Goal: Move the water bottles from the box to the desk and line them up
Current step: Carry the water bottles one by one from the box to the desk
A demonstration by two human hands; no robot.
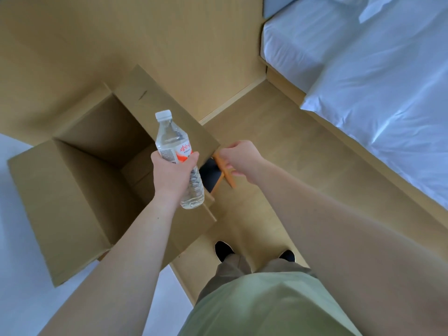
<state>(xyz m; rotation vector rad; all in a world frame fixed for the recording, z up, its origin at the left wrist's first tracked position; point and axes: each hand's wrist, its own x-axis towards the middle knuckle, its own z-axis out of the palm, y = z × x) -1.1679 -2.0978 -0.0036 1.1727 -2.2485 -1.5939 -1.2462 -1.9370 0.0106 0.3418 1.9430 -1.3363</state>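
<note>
My left hand (173, 174) grips a clear water bottle (172, 139) with a white cap and a red-and-white label. The bottle is tilted, cap away from me, above the near right part of an open cardboard box (72, 180). The part of the box's inside that shows holds no other bottles. My right hand (238, 157) has curled fingers at the corner of the box's right flap (169, 110) and appears to pinch it.
Under the box's right side an orange wooden frame (229, 177) with a dark seat shows. A white surface (17, 214) lies left of the box and below it. A bed with white sheets (378, 81) fills the right. Wooden floor (278, 132) runs between them.
</note>
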